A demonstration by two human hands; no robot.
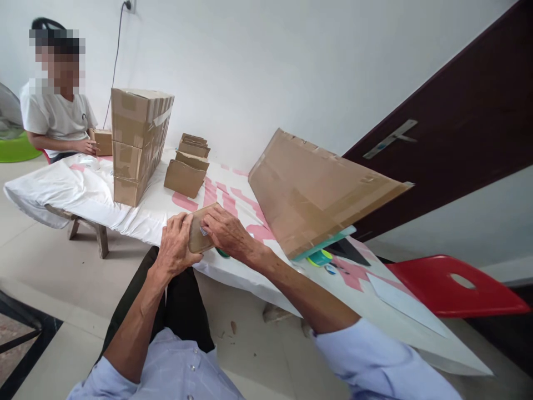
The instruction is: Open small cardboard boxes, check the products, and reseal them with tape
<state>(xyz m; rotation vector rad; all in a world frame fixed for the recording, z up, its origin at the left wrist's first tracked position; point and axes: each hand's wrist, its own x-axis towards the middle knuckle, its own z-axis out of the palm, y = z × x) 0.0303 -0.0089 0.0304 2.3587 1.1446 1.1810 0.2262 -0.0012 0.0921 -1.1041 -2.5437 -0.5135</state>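
Just above my lap, at the table's front edge, is a small brown cardboard box. My left hand grips it from the left, fingers over the top edge and thumb underneath. The fingers of my right hand are bent together against the box's near face. A small pale piece, perhaps a label, shows at their tips; its kind is unclear, and my fingers partly hide it.
A tall taped stack of cardboard boxes stands left on the cloth-covered table. Behind my hands are folded cardboard pieces. A large cardboard sheet leans at right near green tape. Another person sits far left; a red chair stands right.
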